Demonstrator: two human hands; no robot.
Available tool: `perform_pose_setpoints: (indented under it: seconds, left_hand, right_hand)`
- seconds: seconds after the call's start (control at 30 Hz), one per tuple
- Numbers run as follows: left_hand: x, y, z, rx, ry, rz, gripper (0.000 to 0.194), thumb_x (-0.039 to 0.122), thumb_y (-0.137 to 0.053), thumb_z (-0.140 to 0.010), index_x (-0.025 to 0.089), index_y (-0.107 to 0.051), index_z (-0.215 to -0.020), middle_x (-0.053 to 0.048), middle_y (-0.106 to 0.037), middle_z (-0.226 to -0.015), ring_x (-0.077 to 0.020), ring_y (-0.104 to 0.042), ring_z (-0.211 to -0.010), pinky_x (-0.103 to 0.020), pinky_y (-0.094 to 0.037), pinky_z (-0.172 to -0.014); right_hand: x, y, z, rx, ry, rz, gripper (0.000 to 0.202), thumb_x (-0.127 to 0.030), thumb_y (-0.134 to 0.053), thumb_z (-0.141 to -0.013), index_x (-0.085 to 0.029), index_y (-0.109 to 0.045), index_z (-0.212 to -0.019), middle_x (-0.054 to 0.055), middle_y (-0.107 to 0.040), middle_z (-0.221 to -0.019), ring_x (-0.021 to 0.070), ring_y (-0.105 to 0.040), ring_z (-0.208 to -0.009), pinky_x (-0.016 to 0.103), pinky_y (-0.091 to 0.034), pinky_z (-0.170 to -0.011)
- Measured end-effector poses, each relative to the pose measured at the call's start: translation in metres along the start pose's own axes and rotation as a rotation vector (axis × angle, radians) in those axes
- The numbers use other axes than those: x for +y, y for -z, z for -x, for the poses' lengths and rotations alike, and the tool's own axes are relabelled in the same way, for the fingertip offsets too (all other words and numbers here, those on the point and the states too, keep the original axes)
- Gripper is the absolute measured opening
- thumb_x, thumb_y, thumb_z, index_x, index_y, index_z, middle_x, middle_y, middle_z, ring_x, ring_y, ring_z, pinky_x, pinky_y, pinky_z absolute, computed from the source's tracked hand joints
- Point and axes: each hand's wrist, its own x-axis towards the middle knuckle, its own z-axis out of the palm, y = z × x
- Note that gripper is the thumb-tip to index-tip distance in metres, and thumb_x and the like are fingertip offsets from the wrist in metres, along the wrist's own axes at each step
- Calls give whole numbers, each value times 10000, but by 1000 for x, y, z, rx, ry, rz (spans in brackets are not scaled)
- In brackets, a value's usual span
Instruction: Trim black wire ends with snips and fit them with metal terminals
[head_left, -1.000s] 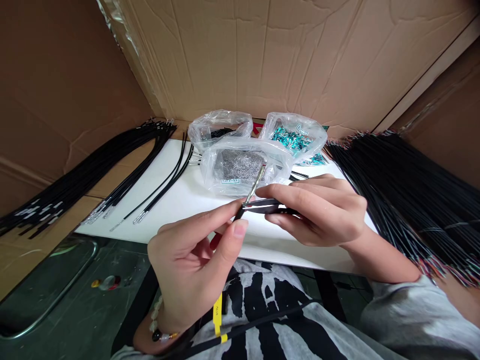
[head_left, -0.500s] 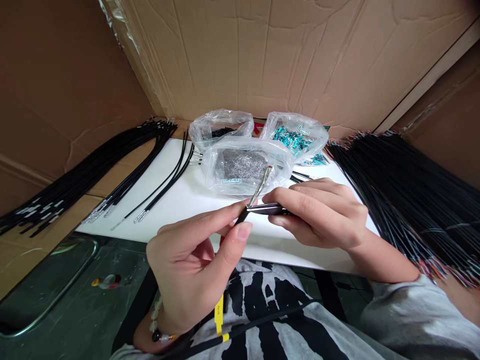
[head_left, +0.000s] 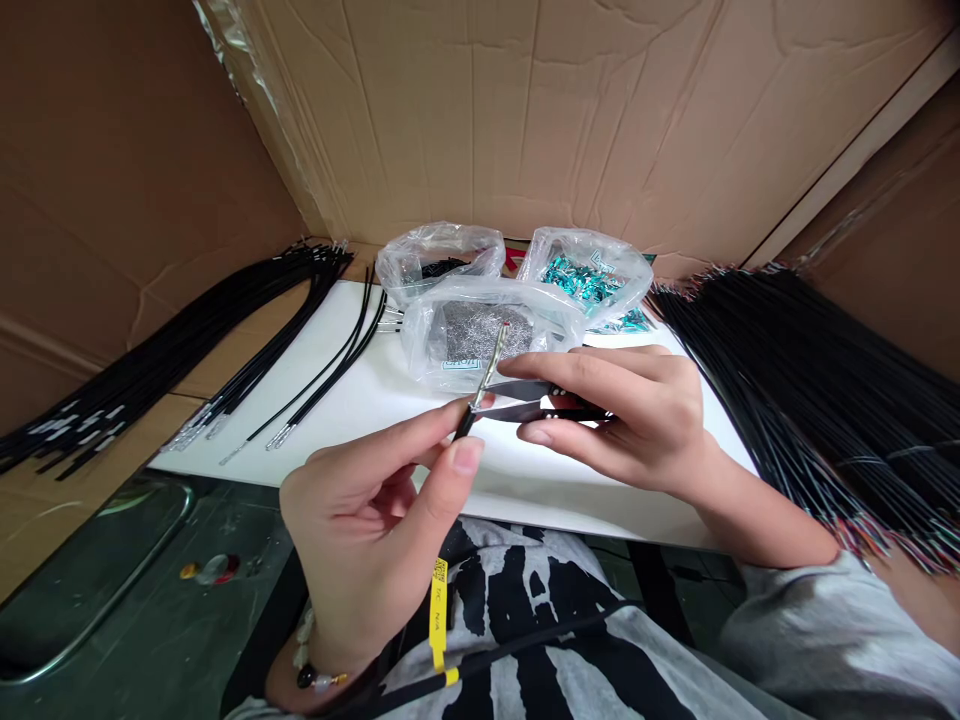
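Observation:
Between the thumb and index finger of my left hand (head_left: 367, 520) a black cable (head_left: 465, 421) is pinched, tilted upward. Its bared, silvery shielded end (head_left: 493, 362) sticks up past the fingertips, with a reddish tip. My right hand (head_left: 637, 405) is closed around small black-handled thread snips (head_left: 519, 411). Their two grey blades are spread apart and point left, tips at the base of the bared section. Whether both blades touch the cable, I cannot tell. Just behind stands a clear plastic bag (head_left: 420, 345) of fine silvery scraps.
Two more clear bags stand behind, one with black pieces (head_left: 444, 267), one with teal foil scraps (head_left: 581, 283). Bundles of black cables lie at left (head_left: 217, 310) and right (head_left: 847, 370). Several cables (head_left: 337, 365) rest on the white board (head_left: 300, 445). Cardboard walls (head_left: 450, 120) enclose the table.
The snips' blades have opened from closed. Both hands and the cable have shifted slightly left, and the bared end now stands more upright.

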Motion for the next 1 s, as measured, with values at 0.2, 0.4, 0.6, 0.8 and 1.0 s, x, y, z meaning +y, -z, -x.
perform_pose_setpoints:
  seconds: [0.2,0.4,0.6,0.8,1.0]
  left_hand:
    - [6,-5,0,103,4,92,257,175,-750,-877,336,-844,-1053,64,-684,-639,-90,-503,-494,-254,-420,-447]
    - [7,0,2,37,6,151,393,98,-756,-863,395,-830,-1109,74,-692,-667,-77,-481,-511,-241,-385,-446]
    - [5,1,1,11,9,184,363,102,-760,-858,367,-837,-1094,70,-653,-620,-79,-484,-493,-230,-398,-437]
    - [7,4,-3,-45,64,257,344,128,-762,-867,379,-840,-1089,57,-642,-601,-81,-493,-493,-212,-421,-444]
    - [7,7,-12,-136,144,306,219,284,-749,-903,333,-853,-1089,33,-586,-504,-94,-479,-433,-209,-406,-389]
  right_hand:
    - [-4,-2,2,13,-1,16,266,-344,-547,-1067,-128,-703,-1078,1,-715,-666,98,-593,-489,228,-444,-480]
    - [-4,0,2,5,48,-29,236,-275,-556,-1052,-107,-710,-995,13,-696,-639,112,-603,-487,242,-465,-478]
    - [0,-1,5,40,120,-5,193,-256,-600,-1028,-93,-703,-1019,20,-700,-651,124,-627,-488,252,-480,-461]
    - [3,-2,7,88,214,141,167,-225,-572,-1040,-103,-675,-990,-1,-662,-586,119,-596,-464,261,-483,-450]
    - [-2,3,4,84,122,67,174,-269,-581,-1035,-132,-687,-1034,-20,-645,-581,122,-615,-491,248,-500,-485]
